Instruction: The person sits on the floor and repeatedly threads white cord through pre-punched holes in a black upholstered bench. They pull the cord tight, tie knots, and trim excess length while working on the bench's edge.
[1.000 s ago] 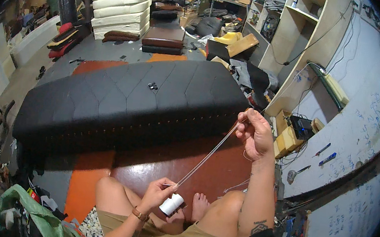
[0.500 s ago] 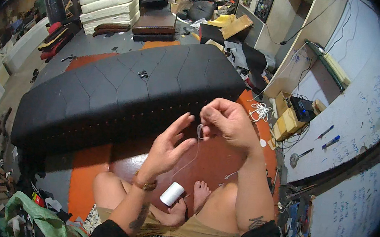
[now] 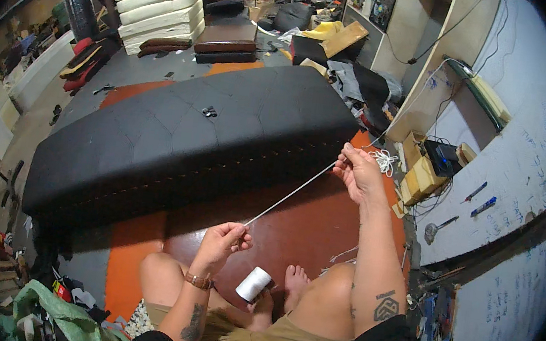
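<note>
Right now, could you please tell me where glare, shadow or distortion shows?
All in the head view: pale glare on the reddish-brown board beside the left hand; dark shadow below the black cushion; bowed lower edge on the white panel; taut thread fairly sharp.

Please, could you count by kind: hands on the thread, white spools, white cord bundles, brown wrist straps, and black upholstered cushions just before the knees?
Hands on the thread: 2 (left hand, right hand)
White spool: 1
White cord bundle: 1
Brown wrist strap: 1
Black upholstered cushion: 1
Total: 6
</note>
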Demonstrator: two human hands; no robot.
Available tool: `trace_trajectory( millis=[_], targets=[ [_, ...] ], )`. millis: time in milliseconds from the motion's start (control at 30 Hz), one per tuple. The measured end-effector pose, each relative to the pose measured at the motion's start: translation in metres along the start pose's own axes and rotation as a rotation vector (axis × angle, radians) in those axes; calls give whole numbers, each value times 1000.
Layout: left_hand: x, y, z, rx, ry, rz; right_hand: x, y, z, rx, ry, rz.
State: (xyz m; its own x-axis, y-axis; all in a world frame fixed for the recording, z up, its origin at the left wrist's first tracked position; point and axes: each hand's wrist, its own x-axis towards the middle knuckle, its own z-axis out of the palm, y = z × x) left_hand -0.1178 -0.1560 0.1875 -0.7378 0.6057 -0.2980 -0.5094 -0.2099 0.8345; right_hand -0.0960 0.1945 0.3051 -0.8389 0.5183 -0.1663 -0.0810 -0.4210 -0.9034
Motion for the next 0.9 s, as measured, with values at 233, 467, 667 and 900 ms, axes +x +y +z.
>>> trace_trajectory(
  millis=[233, 467, 667, 900],
  targets=[
    [-18, 9, -20, -276, -16, 73, 7, 25, -1, -219, 65, 137],
    [-17, -25, -65, 69, -18, -30, 28, 48, -12, -24, 186, 206],
    [-56, -15, -32, -58, -268, 38, 47, 56, -30, 180, 48, 183],
    [-71, 23, 11, -701, -116, 279, 57, 71, -52, -427, -73, 424]
  ],
)
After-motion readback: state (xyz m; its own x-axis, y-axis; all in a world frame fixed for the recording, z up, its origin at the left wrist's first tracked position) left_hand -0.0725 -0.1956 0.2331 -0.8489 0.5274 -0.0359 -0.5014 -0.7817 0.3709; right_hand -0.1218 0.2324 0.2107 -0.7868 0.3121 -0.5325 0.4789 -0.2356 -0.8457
